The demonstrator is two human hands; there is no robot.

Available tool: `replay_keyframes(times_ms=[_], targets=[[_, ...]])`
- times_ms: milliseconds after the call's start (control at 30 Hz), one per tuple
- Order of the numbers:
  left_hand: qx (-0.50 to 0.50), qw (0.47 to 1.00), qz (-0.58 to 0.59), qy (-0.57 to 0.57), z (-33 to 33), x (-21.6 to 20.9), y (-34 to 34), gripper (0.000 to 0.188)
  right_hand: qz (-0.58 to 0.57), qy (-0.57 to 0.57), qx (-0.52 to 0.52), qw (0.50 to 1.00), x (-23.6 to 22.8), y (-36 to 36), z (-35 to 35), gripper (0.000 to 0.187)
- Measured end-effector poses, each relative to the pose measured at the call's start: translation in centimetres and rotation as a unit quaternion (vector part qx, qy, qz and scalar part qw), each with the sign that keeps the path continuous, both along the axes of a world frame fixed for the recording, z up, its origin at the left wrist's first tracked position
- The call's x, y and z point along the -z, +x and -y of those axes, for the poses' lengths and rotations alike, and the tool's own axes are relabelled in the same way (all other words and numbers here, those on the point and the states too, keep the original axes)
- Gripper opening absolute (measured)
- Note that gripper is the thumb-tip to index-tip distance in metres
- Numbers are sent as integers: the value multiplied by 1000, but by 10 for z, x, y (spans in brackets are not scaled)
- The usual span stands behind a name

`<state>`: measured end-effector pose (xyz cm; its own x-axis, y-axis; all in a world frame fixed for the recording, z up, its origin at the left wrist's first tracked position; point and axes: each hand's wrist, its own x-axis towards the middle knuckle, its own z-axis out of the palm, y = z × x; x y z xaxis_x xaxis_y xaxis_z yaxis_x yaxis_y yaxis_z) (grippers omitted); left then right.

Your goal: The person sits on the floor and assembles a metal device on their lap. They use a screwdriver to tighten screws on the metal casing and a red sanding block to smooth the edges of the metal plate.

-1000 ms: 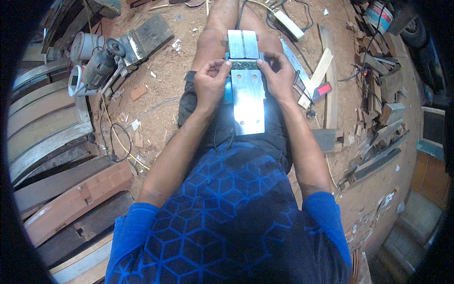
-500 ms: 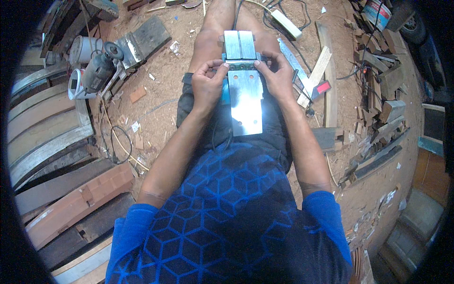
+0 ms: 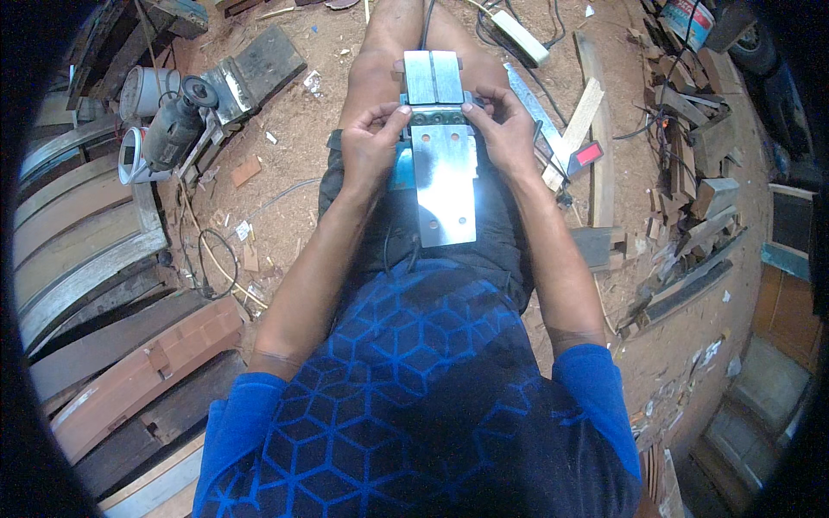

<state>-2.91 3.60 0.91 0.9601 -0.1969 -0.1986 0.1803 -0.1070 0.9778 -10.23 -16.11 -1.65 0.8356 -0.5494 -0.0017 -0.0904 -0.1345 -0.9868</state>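
An electric hand planer (image 3: 445,190) lies upside down on my lap, its shiny metal sole facing up and a bit of teal body showing at the side. The grooved front shoe (image 3: 433,78) points away from me. Across the gap between the two sole plates, at the cutter drum (image 3: 438,119), runs a thin planer blade (image 3: 436,109). My left hand (image 3: 370,147) pinches its left end, thumb on top. At the right end, my right hand (image 3: 509,129) does likewise, with thumb and curled fingers. The undersides of the fingers are partly hidden.
An angle grinder (image 3: 177,129) rests by white buckets (image 3: 142,93) at left, near stacked curved boards (image 3: 78,207). Wood strips (image 3: 580,129), a red-faced block (image 3: 588,154) and a white power strip (image 3: 521,39) lie right of my legs. Offcuts (image 3: 691,198) pile farther right.
The view has shifted slightly, so everything sits a little higher and left. Both hands keep their place at the blade's ends, with barely any finger movement.
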Motion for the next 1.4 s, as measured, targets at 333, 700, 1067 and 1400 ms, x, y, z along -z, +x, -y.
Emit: replay_keyframes(times_ms=[333, 700, 1067, 1400], targets=[[-7, 1000, 13, -15, 3, 0, -3, 31, 17, -32, 2, 999, -2, -1, -1, 42], [-16, 1000, 17, -20, 5, -1, -5, 28, 8, -26, 14, 1000, -5, -1, -3, 41], [30, 972, 183, 147, 6, -8, -2, 64, 26, 35, 72, 996, -6, -8, 11, 43], [164, 946, 146, 239, 9, 3, 31, 93, -255, -407, -23, 877, 109, -78, 114, 29]])
